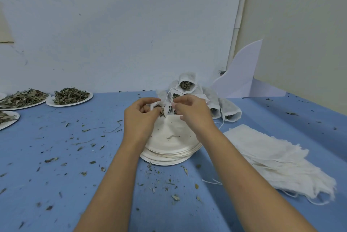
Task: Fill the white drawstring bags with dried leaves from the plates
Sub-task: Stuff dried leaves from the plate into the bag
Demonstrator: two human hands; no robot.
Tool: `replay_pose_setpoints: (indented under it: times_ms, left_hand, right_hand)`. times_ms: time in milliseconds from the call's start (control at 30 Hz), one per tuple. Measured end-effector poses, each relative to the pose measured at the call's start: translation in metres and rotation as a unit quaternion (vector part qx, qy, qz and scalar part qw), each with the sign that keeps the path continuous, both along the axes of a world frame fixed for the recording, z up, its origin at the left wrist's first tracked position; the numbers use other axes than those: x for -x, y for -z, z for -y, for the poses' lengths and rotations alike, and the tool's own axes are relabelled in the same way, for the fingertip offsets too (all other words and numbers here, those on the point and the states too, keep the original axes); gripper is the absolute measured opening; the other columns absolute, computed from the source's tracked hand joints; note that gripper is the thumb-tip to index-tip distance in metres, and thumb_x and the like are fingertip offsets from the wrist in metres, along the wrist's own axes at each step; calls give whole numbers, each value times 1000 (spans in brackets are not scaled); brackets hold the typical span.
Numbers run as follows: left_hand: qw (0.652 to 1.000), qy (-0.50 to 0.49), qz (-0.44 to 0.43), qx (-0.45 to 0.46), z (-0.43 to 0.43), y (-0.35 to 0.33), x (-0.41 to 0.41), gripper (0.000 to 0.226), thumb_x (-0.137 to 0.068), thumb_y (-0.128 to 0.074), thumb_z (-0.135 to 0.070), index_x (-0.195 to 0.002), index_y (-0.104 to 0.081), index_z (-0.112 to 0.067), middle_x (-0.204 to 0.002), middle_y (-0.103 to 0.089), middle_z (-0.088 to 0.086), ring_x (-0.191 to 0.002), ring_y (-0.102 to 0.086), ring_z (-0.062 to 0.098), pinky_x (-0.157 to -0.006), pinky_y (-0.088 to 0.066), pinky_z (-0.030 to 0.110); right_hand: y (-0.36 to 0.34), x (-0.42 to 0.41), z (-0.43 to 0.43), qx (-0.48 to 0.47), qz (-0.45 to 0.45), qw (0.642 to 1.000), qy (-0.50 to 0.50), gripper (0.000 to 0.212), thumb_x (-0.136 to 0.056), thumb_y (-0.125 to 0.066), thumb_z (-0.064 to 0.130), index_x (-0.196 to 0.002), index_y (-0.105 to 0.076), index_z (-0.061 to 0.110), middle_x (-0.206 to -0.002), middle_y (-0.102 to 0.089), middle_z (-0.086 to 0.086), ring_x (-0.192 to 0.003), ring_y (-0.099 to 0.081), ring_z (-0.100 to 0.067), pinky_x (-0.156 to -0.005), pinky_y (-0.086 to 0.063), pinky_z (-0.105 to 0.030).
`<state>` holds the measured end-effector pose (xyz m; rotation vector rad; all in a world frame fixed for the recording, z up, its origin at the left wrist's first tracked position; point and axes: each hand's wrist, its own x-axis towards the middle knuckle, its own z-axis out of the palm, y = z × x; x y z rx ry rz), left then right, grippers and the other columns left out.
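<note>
Both hands meet over a stack of empty white paper plates (pixel 170 149) in the middle of the blue table. My left hand (pixel 139 114) pinches the mouth of a small white drawstring bag (pixel 159 105) with dried leaves showing in it. My right hand (pixel 191 110) pinches the bag's other side, close to its string. Just behind the hands lies a heap of filled bags (pixel 187 84), open ends showing green leaves. A pile of flat empty bags (pixel 277 158) lies at the right. Plates of dried leaves (pixel 70 96) stand at the far left.
Leaf crumbs and stems (pixel 90 141) litter the blue table (pixel 56 184). A white foam board piece (pixel 242 74) leans in the back right corner against the wall. More leaf plates (pixel 22 99) sit at the left edge.
</note>
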<state>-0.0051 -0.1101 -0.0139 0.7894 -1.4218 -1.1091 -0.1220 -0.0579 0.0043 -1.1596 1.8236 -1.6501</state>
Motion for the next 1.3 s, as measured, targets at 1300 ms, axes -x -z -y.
replay_pose_setpoints:
  times_ms: [1300]
  left_hand:
    - [954,-159,229,107,-12,-11,-1,28,-89,-55,-21,-110,-70,-29,-80,-65,-2,-74,-58,16,-54,-37,23]
  right_hand:
    - [-1,-10,-3,58,65,996,10,27,-79,-59,-3,-65,-45,15,-55,-46,5,-49,-44,-9,-57,-42,-24]
